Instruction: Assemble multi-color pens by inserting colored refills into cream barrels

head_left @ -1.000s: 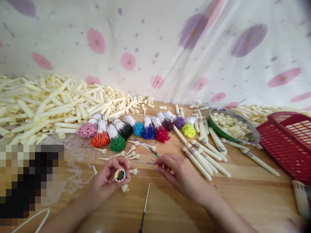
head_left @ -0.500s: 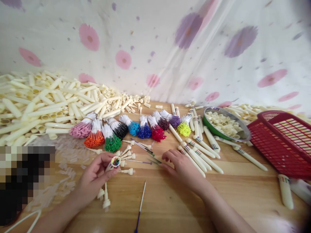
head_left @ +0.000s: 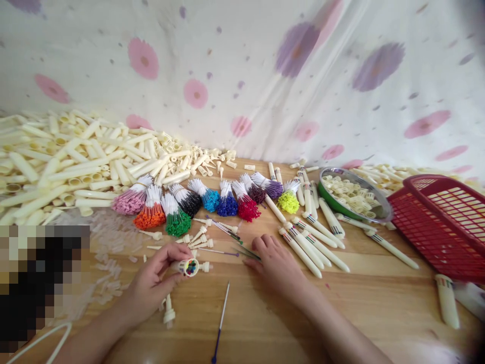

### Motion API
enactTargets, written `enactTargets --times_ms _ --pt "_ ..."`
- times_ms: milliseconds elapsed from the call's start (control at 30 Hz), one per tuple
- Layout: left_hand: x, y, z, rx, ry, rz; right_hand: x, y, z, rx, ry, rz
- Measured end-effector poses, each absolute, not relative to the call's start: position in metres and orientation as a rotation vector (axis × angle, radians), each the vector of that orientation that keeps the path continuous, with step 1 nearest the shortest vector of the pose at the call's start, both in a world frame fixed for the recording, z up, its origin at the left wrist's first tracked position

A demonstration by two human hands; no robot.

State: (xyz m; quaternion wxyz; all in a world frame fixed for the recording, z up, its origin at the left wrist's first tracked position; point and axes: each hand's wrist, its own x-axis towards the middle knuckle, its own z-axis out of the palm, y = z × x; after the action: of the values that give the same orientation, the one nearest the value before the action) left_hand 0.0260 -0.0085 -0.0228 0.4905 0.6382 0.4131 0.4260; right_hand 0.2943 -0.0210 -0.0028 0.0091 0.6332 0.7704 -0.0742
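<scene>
My left hand [head_left: 157, 278] is closed around a short cream slotted pen part [head_left: 190, 267]. Its open round end faces me, with several coloured refill ends clustered inside. Fingers of my right hand [head_left: 278, 268] are pinched over a thin dark green pen refill [head_left: 250, 253] low over the table. Just left of that hand lie a purple-tipped refill [head_left: 220, 251] and a few more loose refills [head_left: 225, 230]. Cream pointed pen tips [head_left: 200, 238] are scattered beside my left hand. Another purple refill [head_left: 221, 323] lies alone nearer to me.
Bundles of coloured refills, such as the green bundle [head_left: 176, 215], form a row across the table. Cream barrels [head_left: 76, 162] are heaped at left, above clear plastic bits [head_left: 109, 237]. At right are multicolour pens [head_left: 306, 247], a green-sided metal bowl [head_left: 329, 199] and a red basket [head_left: 428, 232].
My left hand has moved slightly right and down with the slotted pen part, whose open end now faces me more. My right hand has drawn the green refill slightly right.
</scene>
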Motion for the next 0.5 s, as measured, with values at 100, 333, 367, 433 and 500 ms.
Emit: enactTargets --times_ms 100,333,367,433,500 --pt "0.027 -0.009 -0.021 1.578 0.945 1.06 0.298 -0.02 -0.003 1.918 2.408 -0.204" --pt "0.031 -0.009 -0.019 1.638 0.923 1.134 0.282 -0.028 0.035 1.848 2.959 -0.599" --pt "0.032 -0.008 -0.02 1.635 0.927 1.141 0.278 -0.031 0.042 1.763 3.091 -0.644" --pt "0.033 -0.008 -0.021 1.623 0.945 1.163 0.27 -0.034 0.053 1.641 3.23 -0.709" --pt "0.033 -0.008 -0.023 1.606 0.97 1.194 0.263 -0.034 0.057 1.605 3.247 -0.745"
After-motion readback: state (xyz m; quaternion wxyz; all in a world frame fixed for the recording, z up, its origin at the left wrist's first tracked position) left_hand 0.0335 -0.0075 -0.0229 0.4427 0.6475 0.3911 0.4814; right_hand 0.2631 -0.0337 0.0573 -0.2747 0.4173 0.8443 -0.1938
